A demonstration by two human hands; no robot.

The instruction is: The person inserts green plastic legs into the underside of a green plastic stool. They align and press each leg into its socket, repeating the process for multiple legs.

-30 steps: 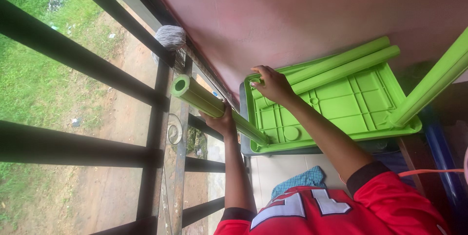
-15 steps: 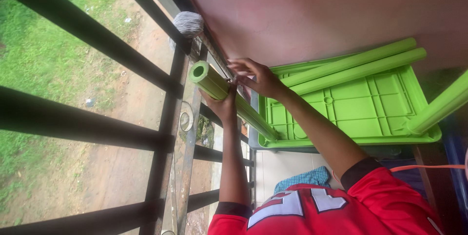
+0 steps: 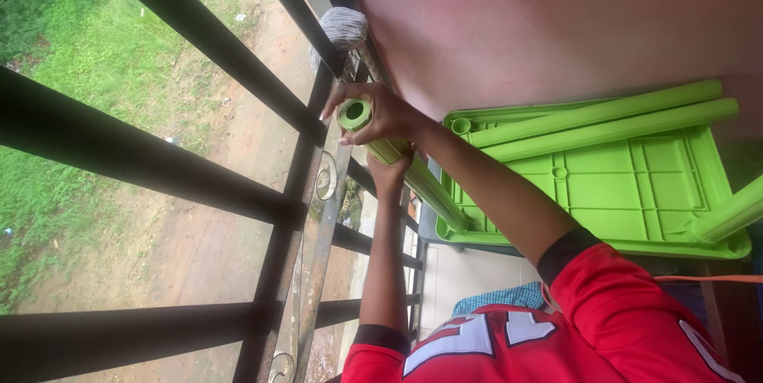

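A lime-green plastic table (image 3: 604, 192) lies with its ribbed underside toward me. One round green table leg (image 3: 421, 184) slants from the table's lower-left corner toward the railing, its hollow end (image 3: 354, 113) facing me. My right hand (image 3: 385, 117) is wrapped around that open end. My left hand (image 3: 389, 170) grips the leg's shaft just below it. Two more green legs (image 3: 604, 117) lie along the table's upper edge, and another leg (image 3: 731, 216) sticks out at the right.
A dark metal railing (image 3: 302, 192) with thick bars runs across the left, with grass and a dirt path beyond. A grey mop head (image 3: 343, 27) rests by the railing. A pink surface (image 3: 540, 25) fills the top right. My red jersey (image 3: 556, 335) is at the bottom.
My right hand left the table's corner and closed around the leg's open end. The leg's end has swung toward the railing, with my left hand still on the shaft.
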